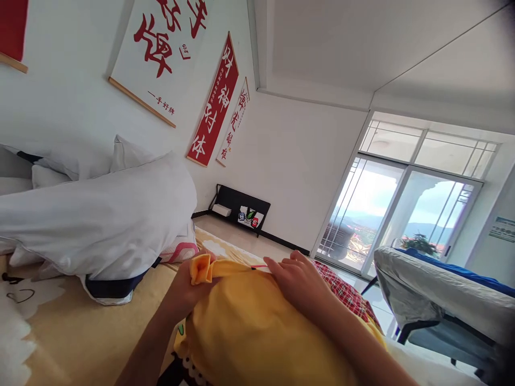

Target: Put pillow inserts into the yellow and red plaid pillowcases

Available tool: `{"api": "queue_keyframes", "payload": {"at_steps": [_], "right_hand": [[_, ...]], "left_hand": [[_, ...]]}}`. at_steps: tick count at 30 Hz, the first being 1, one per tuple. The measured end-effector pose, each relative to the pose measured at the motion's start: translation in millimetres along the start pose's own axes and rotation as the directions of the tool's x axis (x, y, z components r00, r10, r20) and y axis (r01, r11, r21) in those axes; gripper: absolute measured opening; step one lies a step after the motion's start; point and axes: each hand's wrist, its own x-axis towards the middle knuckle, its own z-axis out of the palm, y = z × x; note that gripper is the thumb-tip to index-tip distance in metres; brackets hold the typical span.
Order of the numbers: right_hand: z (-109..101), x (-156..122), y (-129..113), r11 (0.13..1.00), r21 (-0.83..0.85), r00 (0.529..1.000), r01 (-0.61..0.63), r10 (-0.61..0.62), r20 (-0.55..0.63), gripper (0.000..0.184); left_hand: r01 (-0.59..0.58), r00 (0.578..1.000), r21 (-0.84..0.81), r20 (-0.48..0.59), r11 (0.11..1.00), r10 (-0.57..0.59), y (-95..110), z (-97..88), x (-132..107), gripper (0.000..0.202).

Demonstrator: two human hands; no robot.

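Observation:
A yellow cloth [257, 321] with a dark, white-dotted ruffle at its lower left spreads in front of me; whether it is a garment or a cover I cannot tell. At its upper left edge my left hand [188, 292] is closed around a bunched, folded orange-yellow corner. My right hand [295, 279] pinches the top edge further right, so the edge runs fairly straight between both hands. A small red and white strip [262, 266] shows by the right fingertips. Red plaid fabric [341, 287] lies beyond my right wrist.
White bedding [116, 220] is heaped on the left of the tan patterned bed [80, 332]. A low black shelf [241, 206] stands against the far wall. On the right is a chair [450, 332] near a grey-white covered surface [426, 284], before glass doors [402, 214].

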Motion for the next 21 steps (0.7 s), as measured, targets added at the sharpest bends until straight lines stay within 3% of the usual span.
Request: {"api": "queue_keyframes", "payload": {"at_steps": [2, 3, 5, 8, 10, 12, 14, 17, 19, 21], "right_hand": [[-3, -3, 8, 1.000, -0.009, 0.996, -0.017, 0.016, -0.086, 0.026], [-5, -4, 10, 0.999, 0.023, 0.993, -0.043, 0.046, -0.112, 0.026], [-7, -4, 8, 0.974, 0.202, 0.986, -0.103, 0.127, -0.111, 0.026], [-6, -5, -5, 0.818, 0.549, 0.975, -0.174, 0.221, -0.020, 0.025], [-2, -6, -11, 0.761, 0.618, 0.972, -0.198, 0.235, 0.022, 0.026], [3, -7, -10, 0.841, 0.509, 0.975, -0.183, 0.223, -0.019, 0.023], [8, -7, 1, 0.949, 0.286, 0.971, -0.131, 0.182, -0.156, 0.022], [18, -7, 24, 0.999, -0.032, 0.913, -0.044, 0.027, -0.406, 0.025], [25, -8, 35, 0.988, -0.152, 0.879, 0.011, -0.082, -0.470, 0.026], [30, -10, 38, 0.980, -0.192, 0.874, 0.044, -0.131, -0.469, 0.027]], "left_hand": [[0.080, 0.987, -0.066, 0.145, 0.995, -0.070, 3, 1.6, -4, 0.023], [0.103, 0.983, -0.074, 0.163, 0.992, -0.089, 3, 3.0, -5, 0.023], [0.109, 0.990, -0.060, 0.097, 0.992, -0.103, 2, 5.3, -6, 0.023], [0.058, 0.995, -0.019, -0.076, 0.998, -0.060, 2, 4.0, -5, 0.022], [0.011, 0.985, 0.010, -0.174, 1.000, -0.009, 5, 0.9, -4, 0.024], [-0.015, 0.974, 0.041, -0.227, 0.999, 0.024, 12, -1.0, -6, 0.026], [0.021, 0.978, 0.039, -0.209, 0.999, -0.012, 18, -0.6, -7, 0.026], [0.170, 0.986, -0.069, 0.014, 0.983, -0.169, 22, 2.5, -9, 0.027], [0.272, 0.945, -0.142, 0.225, 0.952, -0.237, 19, 4.9, -8, 0.030], [0.344, 0.913, -0.188, 0.296, 0.920, -0.281, 12, 7.7, -8, 0.034]]}}
